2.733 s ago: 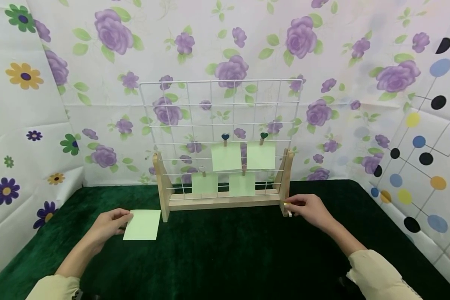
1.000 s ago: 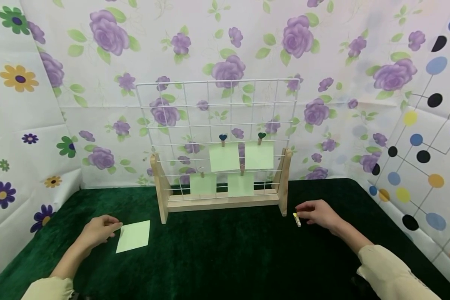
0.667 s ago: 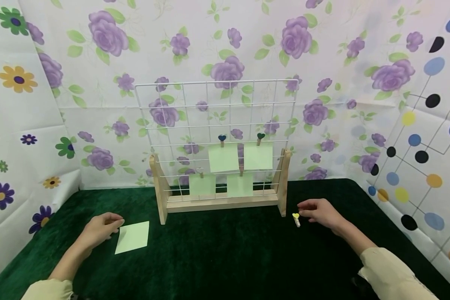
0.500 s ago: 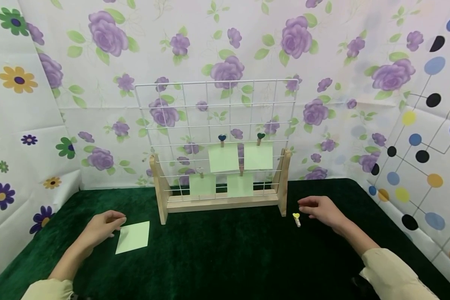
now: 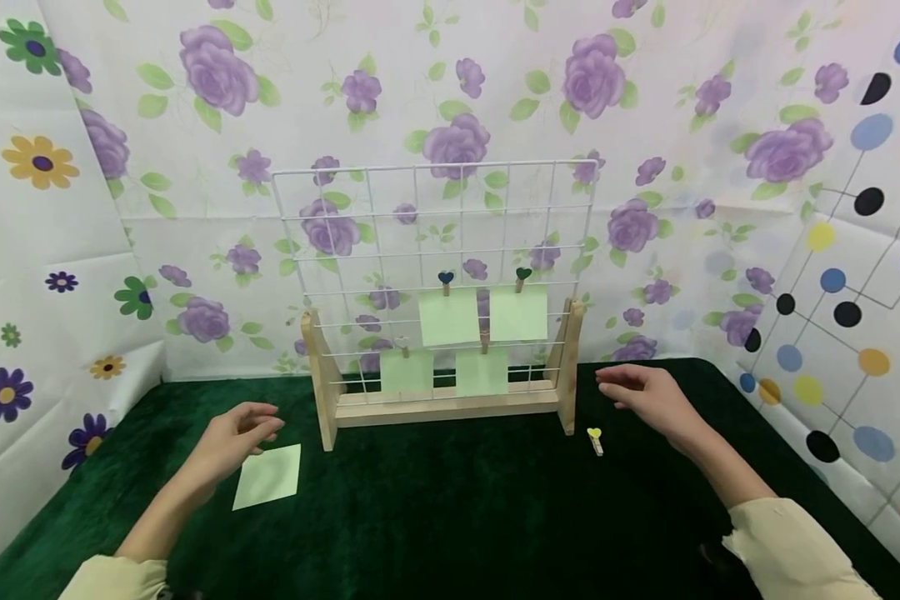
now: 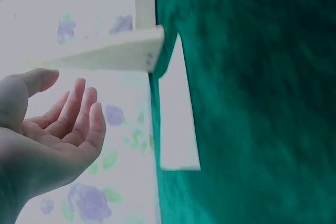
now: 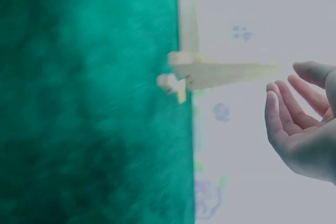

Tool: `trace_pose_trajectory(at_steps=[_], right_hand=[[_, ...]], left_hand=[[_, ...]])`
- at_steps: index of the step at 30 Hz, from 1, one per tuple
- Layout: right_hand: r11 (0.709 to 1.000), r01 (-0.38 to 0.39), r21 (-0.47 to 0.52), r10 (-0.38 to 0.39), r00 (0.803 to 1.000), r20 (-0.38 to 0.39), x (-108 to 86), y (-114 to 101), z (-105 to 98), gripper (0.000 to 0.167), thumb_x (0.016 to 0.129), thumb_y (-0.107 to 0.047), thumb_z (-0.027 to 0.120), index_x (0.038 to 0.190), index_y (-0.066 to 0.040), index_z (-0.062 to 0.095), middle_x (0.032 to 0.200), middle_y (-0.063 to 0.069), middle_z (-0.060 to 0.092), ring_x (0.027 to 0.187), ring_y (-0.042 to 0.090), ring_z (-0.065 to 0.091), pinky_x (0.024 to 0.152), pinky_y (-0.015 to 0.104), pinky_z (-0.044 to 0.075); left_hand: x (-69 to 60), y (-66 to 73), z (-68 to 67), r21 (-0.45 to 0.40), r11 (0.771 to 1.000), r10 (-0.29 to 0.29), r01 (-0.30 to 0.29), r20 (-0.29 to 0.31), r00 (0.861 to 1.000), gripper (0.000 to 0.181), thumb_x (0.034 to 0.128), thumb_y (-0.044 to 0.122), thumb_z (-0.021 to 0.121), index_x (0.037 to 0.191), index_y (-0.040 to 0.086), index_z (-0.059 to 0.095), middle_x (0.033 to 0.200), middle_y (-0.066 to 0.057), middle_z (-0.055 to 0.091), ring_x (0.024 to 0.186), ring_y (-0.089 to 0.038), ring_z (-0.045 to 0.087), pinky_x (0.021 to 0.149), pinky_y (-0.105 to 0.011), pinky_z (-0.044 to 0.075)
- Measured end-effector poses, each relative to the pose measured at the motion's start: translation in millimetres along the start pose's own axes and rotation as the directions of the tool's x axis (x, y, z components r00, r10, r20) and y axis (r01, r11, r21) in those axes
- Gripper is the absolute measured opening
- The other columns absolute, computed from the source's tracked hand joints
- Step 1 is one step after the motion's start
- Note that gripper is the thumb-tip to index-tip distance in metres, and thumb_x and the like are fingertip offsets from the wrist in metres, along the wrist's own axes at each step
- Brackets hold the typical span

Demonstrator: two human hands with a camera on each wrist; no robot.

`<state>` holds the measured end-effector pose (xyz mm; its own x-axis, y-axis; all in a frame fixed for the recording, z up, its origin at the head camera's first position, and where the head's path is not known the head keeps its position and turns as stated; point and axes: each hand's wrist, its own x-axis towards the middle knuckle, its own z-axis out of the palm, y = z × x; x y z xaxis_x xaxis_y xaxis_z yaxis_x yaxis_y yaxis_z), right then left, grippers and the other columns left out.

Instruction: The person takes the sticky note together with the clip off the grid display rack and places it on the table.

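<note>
My left hand (image 5: 228, 442) hovers above a pale green paper square (image 5: 268, 477) on the cloth, its fingers loosely bent with nothing in them. In the left wrist view that paper (image 6: 177, 114) lies apart from the fingers. Over on the right, my right hand (image 5: 652, 404) is raised behind a small clothespin (image 5: 596, 442) with a yellow heart. The pin lies on the cloth and the hand does not touch it. Between the hands stands a white wire grid (image 5: 438, 212) in a wooden stand (image 5: 446, 408). Several pale green papers (image 5: 448, 317) hang from it by heart-topped clothespins (image 5: 522, 279).
Dark green cloth (image 5: 450, 517) covers the table. A flowered backdrop (image 5: 390, 50) rises close behind the grid. Patterned sheets bound the left and right sides. The stand's right leg (image 5: 568, 375) is near the yellow-heart clothespin.
The left hand has let go of the paper, now lower and further left, and lifted. The right hand has set the yellow-heart clothespin down beside the stand and risen away.
</note>
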<state>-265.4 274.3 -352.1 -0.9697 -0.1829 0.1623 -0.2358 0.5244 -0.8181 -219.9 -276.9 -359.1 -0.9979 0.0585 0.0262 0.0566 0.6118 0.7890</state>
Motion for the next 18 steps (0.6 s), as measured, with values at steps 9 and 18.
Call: trace_pose_trajectory(at_steps=[9,18], right_hand=[[0.996,0.086,0.039,-0.085,0.996,-0.012,9.8,-37.4,3.1,0.04,0.1,-0.025,0.056,0.127,0.005,0.058,0.122,0.02,0.062,0.104,0.025,0.063,0.084,0.03,0.053],[0.994,0.101,0.043,-0.101,0.995,0.004,16.8,-72.5,10.8,0.042,0.099,-0.03,0.057,0.127,0.001,0.059,0.124,0.018,0.061,0.11,0.034,0.059,0.09,0.039,0.051]], left_hand=[[0.3,35.2,19.9,-0.125,0.992,0.02,-0.021,-0.01,1.0,0.052,0.1014,0.033,0.052,0.137,-0.004,0.043,0.13,-0.025,0.053,0.115,-0.037,0.053,0.087,-0.044,0.05],[3.6,70.2,43.0,-0.203,0.975,0.094,-0.093,-0.003,0.996,0.039,0.1019,0.02,0.051,0.133,-0.003,0.047,0.131,-0.022,0.054,0.118,-0.033,0.052,0.089,-0.045,0.049]])
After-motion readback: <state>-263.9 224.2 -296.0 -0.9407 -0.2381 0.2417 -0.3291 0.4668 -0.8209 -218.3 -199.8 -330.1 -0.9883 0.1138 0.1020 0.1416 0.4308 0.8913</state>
